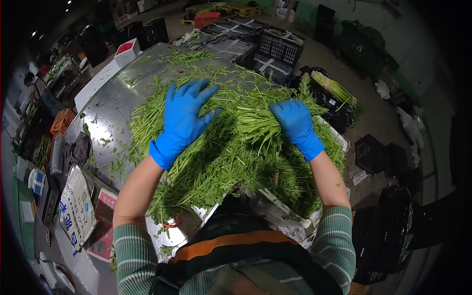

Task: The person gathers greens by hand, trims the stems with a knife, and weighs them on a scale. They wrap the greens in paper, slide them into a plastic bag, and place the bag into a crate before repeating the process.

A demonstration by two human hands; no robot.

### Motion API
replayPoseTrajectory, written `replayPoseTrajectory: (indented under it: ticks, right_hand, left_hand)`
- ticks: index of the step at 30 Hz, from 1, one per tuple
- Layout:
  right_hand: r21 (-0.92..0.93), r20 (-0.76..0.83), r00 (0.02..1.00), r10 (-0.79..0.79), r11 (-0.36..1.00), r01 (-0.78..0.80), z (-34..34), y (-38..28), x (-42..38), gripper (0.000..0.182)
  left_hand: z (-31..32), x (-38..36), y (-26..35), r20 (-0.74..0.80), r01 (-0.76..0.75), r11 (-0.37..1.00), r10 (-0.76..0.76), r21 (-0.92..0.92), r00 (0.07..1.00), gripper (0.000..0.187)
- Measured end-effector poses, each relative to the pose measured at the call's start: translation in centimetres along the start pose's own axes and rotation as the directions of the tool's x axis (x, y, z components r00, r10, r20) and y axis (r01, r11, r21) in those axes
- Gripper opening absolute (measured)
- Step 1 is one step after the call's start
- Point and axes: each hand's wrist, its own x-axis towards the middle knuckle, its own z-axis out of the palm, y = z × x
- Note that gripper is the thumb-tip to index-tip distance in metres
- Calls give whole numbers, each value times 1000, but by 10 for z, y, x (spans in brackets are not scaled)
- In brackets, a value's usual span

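Note:
A large heap of leafy green stalks [216, 167] covers the near part of a metal table [115, 93]. My left hand [184, 118], in a blue glove, lies over the left side of the heap with its fingers spread. At the right, my gloved right hand [295, 123] is closed round the end of a bunch of stalks [255, 120], its fingers curled and partly hidden. The cut ends of the bunch point toward the table's middle. Loose leaves and stems lie scattered across the metal.
Black crates [280, 46] stand beyond the table. A white box [127, 51] sits at its far left edge. Near the left are a red scale [103, 221] and a printed white sack [77, 206]. Another tied green bundle [334, 88] rests on black bags at the right.

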Motion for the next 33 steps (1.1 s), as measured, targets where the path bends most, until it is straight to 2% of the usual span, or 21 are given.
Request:
replayPoseTrajectory:
  ticks: [1, 3, 7, 8, 10, 11, 12, 14, 15, 17, 18, 21, 22, 24, 25, 26, 28, 29, 30, 31, 33]
  right_hand:
    - [-11, -20, 999, -35, 999, 35, 3, -4, 4, 23]
    - [3, -49, 996, -70, 998, 71, 3, -14, 14, 24]
    - [36, -77, 987, -140, 989, 143, -5, -19, 20, 25]
    - [31, -74, 988, -136, 990, 139, -7, -15, 18, 25]
    - [31, -102, 991, -83, 996, 86, -11, -7, 11, 26]
    - [24, -96, 992, -83, 996, 86, -11, -5, 9, 25]
    - [20, -92, 992, -84, 996, 86, -12, -5, 7, 25]
    - [36, 5, 997, -78, 996, 77, -10, -11, 7, 33]
    - [70, 12, 996, -89, 994, 88, -8, -14, 11, 31]
    - [104, 16, 996, -91, 991, 89, -4, -21, 17, 30]
    - [130, 20, 995, -95, 987, 92, -3, -22, 20, 30]
    - [107, -49, 995, -90, 990, 95, -2, -19, 18, 25]
    - [172, -58, 998, -24, 985, 33, -4, -12, 12, 26]
    - [220, -66, 997, 47, 975, -32, -4, -1, 3, 27]
    - [266, -80, 990, 117, 959, -92, -3, 3, 0, 29]
    - [330, -42, 985, 165, 933, -142, -3, 7, -2, 41]
    - [451, -37, 967, 253, 868, -210, 1, 6, -1, 46]
    - [567, -21, 941, 338, 779, -267, 3, 4, 0, 52]
    - [590, -38, 937, 347, 764, -259, 6, 2, 1, 58]
    - [600, -45, 929, 367, 753, -269, 12, -1, 2, 58]
    - [568, -116, 920, 376, 784, -249, 18, -10, 9, 49]
  left_hand:
    - [-5, 4, 11, 146, -29, 990, 49, -139, 988, 47]
    - [4, 8, 26, 155, -156, 937, 212, -312, 965, 44]
    - [8, 10, 17, 310, 0, 872, 174, -490, 935, 27]
    - [17, 4, 11, 36, 90, 752, -88, -653, 995, 21]
    - [20, 7, -20, 297, 406, 188, -429, -894, 853, 20]
    - [11, 9, -32, 439, 567, 293, -403, -769, 803, 22]
    - [11, 8, -28, 440, 566, 289, -400, -772, 804, 22]
    - [4, 5, -11, 174, 134, 826, -44, -548, 984, 26]
    - [3, 8, 6, 55, 27, 788, 9, -615, 998, 29]
    - [-1, 11, 30, 171, -26, 779, 170, -626, 971, 26]
    - [-1, 8, 32, 324, -73, 876, 253, -477, 912, 24]
    - [3, 5, 16, 205, 93, 918, -12, -387, 979, 18]
    - [12, 2, -1, 80, 199, 833, -184, -517, 980, 18]
    - [46, -13, -49, 139, 425, 670, -438, -609, 888, 20]
    - [25, -10, -47, 370, 604, 704, -483, -375, 793, 27]
    - [25, -14, -43, 371, 602, 704, -480, -378, 795, 27]
    - [26, -18, -36, 467, 391, 832, -185, -393, 865, 41]
    - [26, -17, -26, 417, 306, 777, -62, -550, 907, 57]
    - [28, -17, -12, 526, 484, 503, -67, -715, 848, 62]
    - [28, -18, 5, 623, 618, 168, -32, -768, 782, 68]
    - [27, -16, 37, 694, 685, -138, -34, -716, 719, 60]
